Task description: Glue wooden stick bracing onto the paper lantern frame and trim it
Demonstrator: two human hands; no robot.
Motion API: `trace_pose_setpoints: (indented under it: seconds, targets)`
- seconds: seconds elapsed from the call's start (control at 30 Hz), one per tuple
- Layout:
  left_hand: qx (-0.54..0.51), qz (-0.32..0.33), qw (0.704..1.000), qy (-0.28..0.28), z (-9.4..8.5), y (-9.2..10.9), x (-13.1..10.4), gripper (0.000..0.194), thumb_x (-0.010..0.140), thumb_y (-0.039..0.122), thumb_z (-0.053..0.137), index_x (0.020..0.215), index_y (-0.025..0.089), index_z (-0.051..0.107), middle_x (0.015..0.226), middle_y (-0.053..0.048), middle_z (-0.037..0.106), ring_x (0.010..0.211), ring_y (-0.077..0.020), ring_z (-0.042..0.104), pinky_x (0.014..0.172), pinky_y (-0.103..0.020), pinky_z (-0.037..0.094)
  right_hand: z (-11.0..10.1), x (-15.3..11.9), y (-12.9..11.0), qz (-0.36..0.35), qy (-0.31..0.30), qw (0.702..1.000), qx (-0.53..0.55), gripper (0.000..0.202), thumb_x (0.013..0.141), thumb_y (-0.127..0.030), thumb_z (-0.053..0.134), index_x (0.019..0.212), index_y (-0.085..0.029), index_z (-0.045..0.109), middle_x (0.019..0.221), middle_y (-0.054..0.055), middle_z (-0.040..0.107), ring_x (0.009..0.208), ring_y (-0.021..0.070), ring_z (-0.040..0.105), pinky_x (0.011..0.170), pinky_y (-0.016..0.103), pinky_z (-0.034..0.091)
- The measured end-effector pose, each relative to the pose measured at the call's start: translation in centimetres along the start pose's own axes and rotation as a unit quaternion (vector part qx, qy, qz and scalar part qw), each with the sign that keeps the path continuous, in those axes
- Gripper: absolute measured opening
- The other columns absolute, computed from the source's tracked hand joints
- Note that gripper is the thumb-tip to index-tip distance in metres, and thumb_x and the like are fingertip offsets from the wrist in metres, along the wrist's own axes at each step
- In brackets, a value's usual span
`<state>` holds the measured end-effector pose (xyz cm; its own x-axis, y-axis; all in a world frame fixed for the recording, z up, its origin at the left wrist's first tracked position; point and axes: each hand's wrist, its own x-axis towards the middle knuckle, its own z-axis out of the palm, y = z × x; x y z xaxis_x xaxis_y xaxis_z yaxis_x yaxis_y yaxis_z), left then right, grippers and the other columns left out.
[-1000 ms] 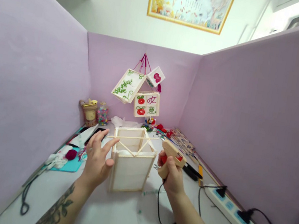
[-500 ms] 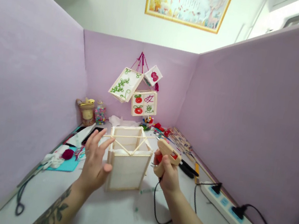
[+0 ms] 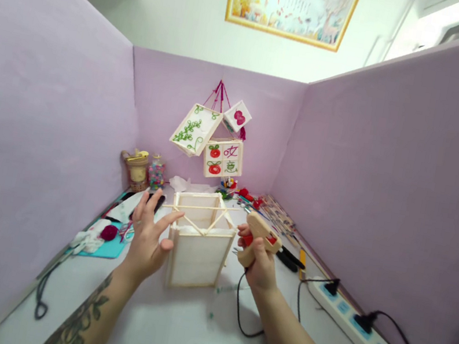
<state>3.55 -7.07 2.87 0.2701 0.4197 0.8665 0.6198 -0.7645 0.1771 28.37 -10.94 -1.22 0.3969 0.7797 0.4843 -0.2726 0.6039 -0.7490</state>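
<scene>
Three lilac partitions enclose a work table with a pale covering, against a white wall. A power strip lies at the right; a jar of colored pieces and a magenta yarn ball are at the left. Decorated boxes hang on the rear partition. The stick-framed box stands upright on the table between the hands, with thin sticks across its top.

The right hand grasps the glue gun, nozzle near the box's upper right side. The left hand is released, fingers spread, index fingertip at the upper left edge; contact cannot be confirmed. Relative to the preceding frame, this fingertip sits farther over the edge.

The framed picture reads 家, 和 and 萬, further characters partly cropped. One hanging panel reads 意.
</scene>
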Motion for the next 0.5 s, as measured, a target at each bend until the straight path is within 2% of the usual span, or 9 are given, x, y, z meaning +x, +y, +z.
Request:
trace_pose_setpoints:
  seconds: [0.07,0.13,0.2,0.27,0.33,0.43,0.5]
  targets:
    - [-0.025,0.004,0.998,0.052,0.0,-0.1,-0.3,0.072,0.086,0.073,0.026,0.133,0.022,0.048,0.154,-0.016,0.018,0.144,-0.0374,0.015,0.113,-0.059,0.019,0.0,0.0,0.0,0.004,0.001,1.000,0.013,0.033,0.082,-0.055,0.063,0.087,-0.022,0.069,0.096,0.004,0.062,0.071,0.0139,0.051,0.067,0.029,0.045]
    - [-0.039,0.022,0.992,0.119,0.1,-0.2,-0.6,0.075,0.081,0.074,0.042,0.136,0.023,0.038,0.145,-0.018,0.030,0.137,-0.0351,0.030,0.109,-0.057,0.030,0.0,0.1,0.0,0.008,-0.006,0.999,0.033,0.033,0.082,-0.054,0.063,0.086,-0.022,0.068,0.095,0.004,0.062,0.074,0.0146,0.053,0.067,0.028,0.045]
    - [-0.026,0.054,0.987,0.148,0.0,-0.2,-0.7,0.071,0.077,0.066,0.060,0.130,0.025,0.039,0.129,-0.014,0.043,0.128,-0.0327,0.040,0.106,-0.056,0.035,0.1,0.1,0.1,0.016,-0.015,0.998,0.053,0.033,0.082,-0.054,0.062,0.087,-0.022,0.068,0.094,0.004,0.062,0.078,0.0168,0.057,0.068,0.029,0.047]
    - [0.009,0.077,0.989,0.128,-0.1,-0.1,-0.7,0.061,0.075,0.051,0.070,0.122,0.026,0.041,0.120,-0.011,0.048,0.124,-0.0320,0.043,0.107,-0.059,0.033,0.2,0.0,0.2,0.030,-0.021,0.997,0.064,0.035,0.081,-0.056,0.062,0.086,-0.022,0.069,0.092,0.005,0.063,0.079,0.0184,0.059,0.069,0.031,0.048]
    - [0.037,0.080,0.991,0.105,-0.4,-0.2,-0.4,0.056,0.074,0.040,0.072,0.118,0.026,0.041,0.118,-0.010,0.049,0.124,-0.0323,0.043,0.108,-0.061,0.030,0.2,-0.2,0.2,0.041,-0.026,0.997,0.066,0.036,0.080,-0.057,0.062,0.086,-0.022,0.069,0.090,0.005,0.064,0.079,0.0193,0.061,0.071,0.034,0.050]
    - [0.047,0.064,0.992,0.099,-0.7,-1.3,0.0,0.053,0.075,0.034,0.071,0.118,0.024,0.042,0.120,-0.012,0.049,0.124,-0.0319,0.044,0.106,-0.058,0.033,0.2,-0.6,-0.1,0.051,-0.072,0.993,0.082,0.041,0.077,-0.062,0.064,0.085,-0.022,0.070,0.088,0.006,0.064,0.083,0.0233,0.064,0.078,0.040,0.050]
    - [0.056,0.042,0.992,0.103,-0.8,-2.9,0.1,0.051,0.076,0.032,0.070,0.119,0.021,0.044,0.120,-0.013,0.049,0.122,-0.0309,0.045,0.105,-0.055,0.036,0.1,-0.9,-0.4,0.061,-0.121,0.987,0.090,0.046,0.072,-0.067,0.064,0.081,-0.022,0.069,0.081,0.006,0.065,0.077,0.0248,0.065,0.076,0.043,0.051]
